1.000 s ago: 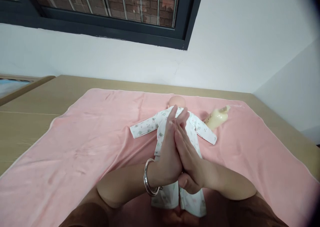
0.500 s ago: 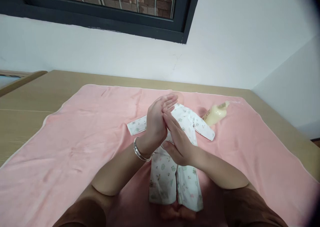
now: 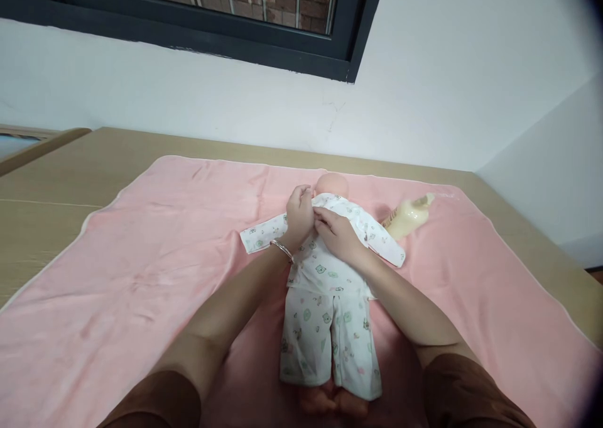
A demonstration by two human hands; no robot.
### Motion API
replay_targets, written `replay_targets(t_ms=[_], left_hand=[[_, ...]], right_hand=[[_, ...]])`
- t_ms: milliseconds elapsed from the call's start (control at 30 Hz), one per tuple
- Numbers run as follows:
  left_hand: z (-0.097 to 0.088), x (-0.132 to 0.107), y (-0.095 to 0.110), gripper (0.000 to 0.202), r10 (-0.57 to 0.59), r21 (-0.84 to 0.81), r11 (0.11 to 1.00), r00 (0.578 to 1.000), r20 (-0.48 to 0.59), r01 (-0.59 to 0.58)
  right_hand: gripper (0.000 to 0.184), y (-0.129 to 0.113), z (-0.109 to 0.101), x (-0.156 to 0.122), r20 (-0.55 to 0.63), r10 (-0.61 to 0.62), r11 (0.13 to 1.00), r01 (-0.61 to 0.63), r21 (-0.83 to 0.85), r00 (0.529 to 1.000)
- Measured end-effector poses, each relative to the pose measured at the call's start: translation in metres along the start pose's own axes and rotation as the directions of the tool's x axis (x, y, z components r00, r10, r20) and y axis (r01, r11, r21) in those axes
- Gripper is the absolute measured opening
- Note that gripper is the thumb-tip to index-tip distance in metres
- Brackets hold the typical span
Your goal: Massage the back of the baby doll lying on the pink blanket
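Note:
A baby doll (image 3: 325,277) in white printed pyjamas lies on the pink blanket (image 3: 155,271), arms spread and its bald head (image 3: 332,184) at the far end. My left hand (image 3: 299,219), with a silver bangle at the wrist, stands on edge at the doll's upper body, fingers slightly curled and nothing seen in it. From the other side my right hand (image 3: 343,234) rests low over the doll's upper body, its loosely bent fingers touching my left hand near the palm. Whether the doll lies face up or down I cannot tell.
A bottle of pale yellow liquid (image 3: 407,219) lies tilted on the blanket beside the doll's right-hand sleeve. Wooden tabletop (image 3: 61,227) shows around the blanket. Behind stands a white wall with a dark-framed window (image 3: 282,51).
My hands have come down from being pressed palm to palm above the doll and now sit against its upper body. The doll's head and shirt show more fully. Bottle and doll have stayed put.

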State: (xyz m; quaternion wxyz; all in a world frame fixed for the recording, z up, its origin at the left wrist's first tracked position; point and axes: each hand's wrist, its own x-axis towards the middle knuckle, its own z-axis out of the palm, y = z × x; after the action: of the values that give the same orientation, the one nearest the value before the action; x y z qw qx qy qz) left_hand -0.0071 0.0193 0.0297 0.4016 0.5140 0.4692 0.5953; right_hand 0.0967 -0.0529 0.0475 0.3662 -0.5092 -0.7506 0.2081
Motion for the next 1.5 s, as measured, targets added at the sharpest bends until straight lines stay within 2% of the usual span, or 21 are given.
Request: replay_targets(t_ms=[133,233,333,400,500,600,667,733,800,900,967,1033,1100,1167,1233,1300,1367,1433,1500], left_hand=[[0.001,-0.006,-0.022,0.025,0.110,0.130,0.984,0.991,0.081,-0.120],[0.002,-0.011,-0.030,0.029,0.190,0.228,0.948,0.970,0.152,-0.221],[0.001,-0.013,-0.033,0.033,0.262,0.302,0.899,0.943,0.207,-0.317],[0.001,-0.013,-0.033,0.034,0.287,0.331,0.876,0.932,0.223,-0.349],[0.001,-0.012,-0.033,0.034,0.290,0.351,0.867,0.931,0.220,-0.353],[0.003,-0.012,-0.035,0.033,0.287,0.361,0.867,0.937,0.197,-0.342],[0.003,-0.011,-0.037,0.034,0.283,0.355,0.874,0.942,0.179,-0.330],[0.003,-0.011,-0.038,0.035,0.280,0.339,0.884,0.946,0.164,-0.321],[0.002,-0.012,-0.039,0.035,0.278,0.317,0.894,0.947,0.160,-0.316],[0.001,-0.012,-0.038,0.037,0.277,0.290,0.903,0.946,0.168,-0.316],[0.001,-0.012,-0.038,0.037,0.271,0.292,0.903,0.946,0.181,-0.314],[0.001,-0.012,-0.037,0.036,0.265,0.297,0.903,0.947,0.182,-0.310],[0.001,-0.012,-0.037,0.036,0.258,0.299,0.906,0.951,0.174,-0.300],[0.002,-0.012,-0.037,0.035,0.250,0.302,0.908,0.954,0.166,-0.290],[0.002,-0.012,-0.038,0.036,0.248,0.303,0.908,0.954,0.168,-0.290],[0.001,-0.011,-0.038,0.036,0.258,0.304,0.904,0.950,0.175,-0.301],[0.001,-0.011,-0.039,0.036,0.271,0.304,0.898,0.945,0.186,-0.317],[0.000,-0.011,-0.039,0.036,0.280,0.302,0.895,0.940,0.195,-0.329],[0.000,-0.011,-0.038,0.036,0.276,0.305,0.895,0.942,0.191,-0.325]], right_hand=[[0.036,0.017,0.001,0.009,0.021,-0.136,0.963,0.137,-0.231,0.990],[0.036,0.025,-0.001,0.010,0.033,-0.190,0.945,0.192,-0.266,0.981],[0.039,0.032,-0.002,0.006,0.019,-0.195,0.930,0.191,-0.314,0.981],[0.040,0.037,-0.003,0.001,0.005,-0.149,0.914,0.140,-0.381,0.989],[0.050,0.041,-0.003,-0.004,-0.039,0.012,0.877,-0.029,-0.479,0.999],[0.067,0.037,-0.001,-0.007,-0.102,0.180,0.800,-0.205,-0.564,0.978],[0.069,0.031,0.002,-0.010,-0.126,0.216,0.760,-0.248,-0.600,0.968],[0.066,0.024,0.004,-0.016,-0.085,0.165,0.759,-0.181,-0.626,0.983],[0.060,0.019,0.004,-0.021,0.029,0.043,0.780,-0.015,-0.625,0.999],[0.051,0.025,-0.003,-0.019,0.190,-0.127,0.815,0.211,-0.539,0.974],[0.047,0.036,-0.012,-0.012,0.219,-0.155,0.847,0.243,-0.472,0.963],[0.048,0.046,-0.019,-0.005,0.170,-0.094,0.877,0.162,-0.452,0.981],[0.055,0.051,-0.022,-0.002,0.047,0.033,0.877,-0.007,-0.481,0.998],[0.062,0.047,-0.018,-0.006,-0.064,0.137,0.836,-0.150,-0.528,0.989],[0.061,0.039,-0.011,-0.013,-0.097,0.152,0.797,-0.180,-0.577,0.984],[0.056,0.034,-0.006,-0.019,-0.065,0.092,0.788,-0.112,-0.605,0.994],[0.049,0.037,-0.009,-0.019,0.005,-0.020,0.812,0.019,-0.583,1.000],[0.044,0.048,-0.017,-0.014,0.094,-0.140,0.850,0.169,-0.500,0.986],[0.043,0.060,-0.027,-0.008,0.140,-0.203,0.880,0.244,-0.408,0.969]])
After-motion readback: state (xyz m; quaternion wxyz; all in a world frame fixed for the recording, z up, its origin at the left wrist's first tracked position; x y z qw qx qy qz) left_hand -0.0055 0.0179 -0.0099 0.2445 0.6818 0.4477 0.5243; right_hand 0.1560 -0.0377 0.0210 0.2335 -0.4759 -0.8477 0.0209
